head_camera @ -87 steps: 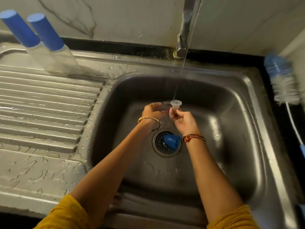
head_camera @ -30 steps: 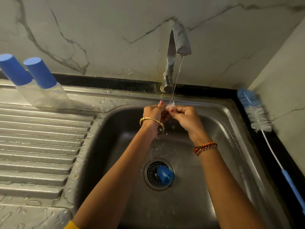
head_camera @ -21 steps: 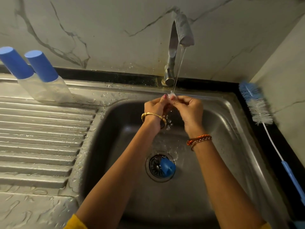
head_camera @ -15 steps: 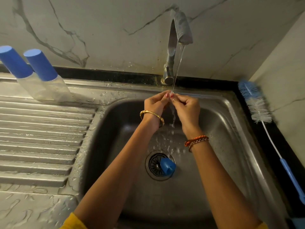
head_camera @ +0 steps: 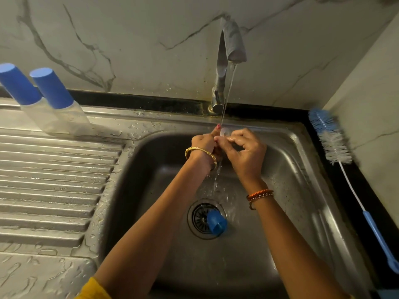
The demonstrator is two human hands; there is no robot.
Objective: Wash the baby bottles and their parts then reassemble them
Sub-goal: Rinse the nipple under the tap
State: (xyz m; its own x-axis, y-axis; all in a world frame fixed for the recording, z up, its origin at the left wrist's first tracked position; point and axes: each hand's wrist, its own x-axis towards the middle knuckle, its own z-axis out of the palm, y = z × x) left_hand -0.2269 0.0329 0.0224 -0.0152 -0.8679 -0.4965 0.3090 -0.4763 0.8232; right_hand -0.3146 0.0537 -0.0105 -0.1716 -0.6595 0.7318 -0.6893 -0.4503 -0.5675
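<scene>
marble-veined wall tiles are rising behind a steel sink, whose ribbed draining board is stretching away toward nine o'clock. at twelve o'clock a tap is pouring a thin stream of water straight down onto a small clear teat, which both hands are holding over the back of the basin. the left hand is coming at it from nine o'clock, fingers curled, one red-nailed fingertip pressing against the teat's edge. the right hand is pinching the teat from three o'clock with thumb and forefinger, its other fingers bending loosely beneath. water is falling between the wrists and splashing on the basin floor. toward six o'clock from the hands, a blue cap is lying on its side on the drain strainer. at ten o'clock two clear bottles with blue caps on are standing side by side, touching, at the back of the draining board. at three o'clock a bottle brush with blue and white bristles is lying on the dark counter strip beside the sink, its blue handle pointing toward five o'clock. yellow sleeves are showing at the bottom edge.
</scene>
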